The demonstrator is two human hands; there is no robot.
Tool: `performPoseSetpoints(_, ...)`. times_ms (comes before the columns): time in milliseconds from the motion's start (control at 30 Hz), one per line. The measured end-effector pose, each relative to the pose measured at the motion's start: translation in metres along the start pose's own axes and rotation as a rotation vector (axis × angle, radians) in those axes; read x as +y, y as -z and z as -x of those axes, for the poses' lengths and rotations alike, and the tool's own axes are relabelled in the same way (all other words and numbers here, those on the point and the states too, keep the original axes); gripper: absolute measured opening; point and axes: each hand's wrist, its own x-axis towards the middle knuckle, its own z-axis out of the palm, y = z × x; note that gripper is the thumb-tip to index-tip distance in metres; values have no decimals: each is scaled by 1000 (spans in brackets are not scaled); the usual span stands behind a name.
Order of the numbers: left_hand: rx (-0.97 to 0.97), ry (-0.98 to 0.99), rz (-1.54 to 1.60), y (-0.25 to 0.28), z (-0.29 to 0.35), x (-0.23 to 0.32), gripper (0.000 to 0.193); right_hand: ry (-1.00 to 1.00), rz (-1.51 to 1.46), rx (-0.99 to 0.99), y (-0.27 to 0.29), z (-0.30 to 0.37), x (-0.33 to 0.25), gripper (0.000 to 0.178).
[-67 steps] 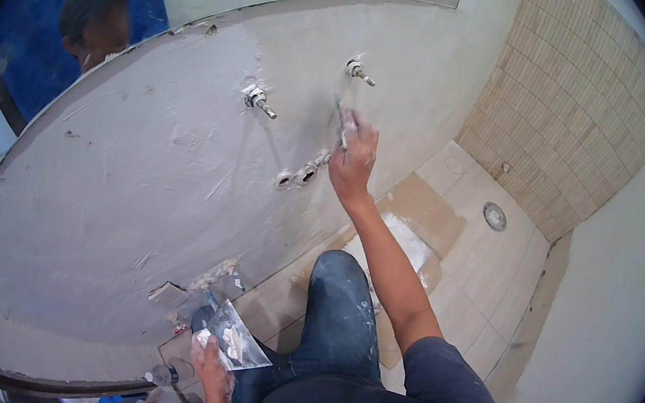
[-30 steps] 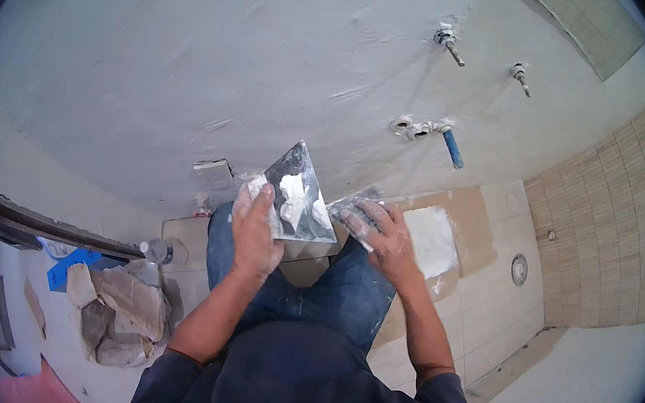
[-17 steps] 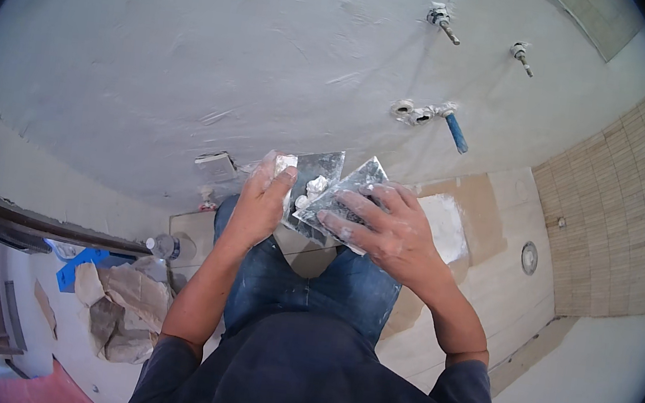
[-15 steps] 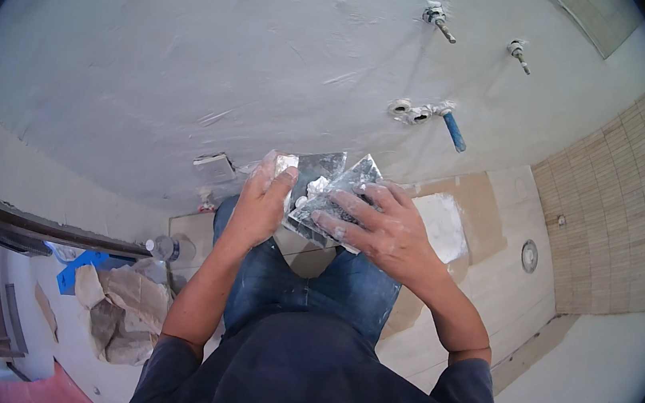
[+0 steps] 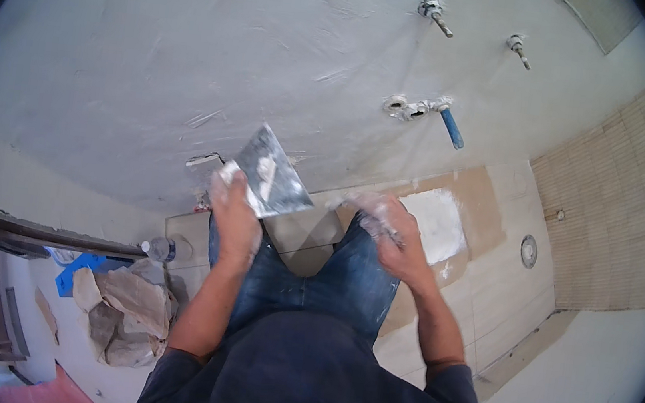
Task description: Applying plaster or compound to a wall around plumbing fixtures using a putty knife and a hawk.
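Head view: with left hand (image 5: 236,219), clasping the metal plate (image 5: 283,183) at its lower-left edge, grip underneath hidden; on the plate, white paste (image 5: 265,177); right of the plate, with right hand (image 5: 404,248), gripping a thin tool (image 5: 392,234), motion-blurred, outline unclear.

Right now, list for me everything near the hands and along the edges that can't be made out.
Head view: how the right grip closes, and on what; blur smears it.
Head view: the underside of the metal plate in the left grip; the plate itself hides it.
Head view: the insides of the pipe openings; too small and dark.
Head view: the full pink sheet; cut off by the lower edge.
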Motion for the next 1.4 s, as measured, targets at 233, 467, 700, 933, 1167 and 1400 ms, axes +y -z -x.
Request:
performPoseSetpoints(233,-33,227,257,-33,38,-26,27,-5,-99,327,-61,3,-13,57)
performPoseSetpoints(467,-143,246,83,-16,9,14,26,80,297,-35,7,21,39,72)
performPoseSetpoints(700,-368,397,-225,-15,-1,18,55,322,581,-213,60,-22,-31,63)
performPoseSetpoints(933,-348,329,-182,-16,-4,9,30,427,670,-268,48,-8,-19,35)
performPoseSetpoints(1167,-153,169,-68,5,-5,13,30,152,147,-72,68,17,24,47)
performPoseSetpoints(1400,-183,209,-98,28,2,-14,29,-446,-566,655,97,44,106,33)
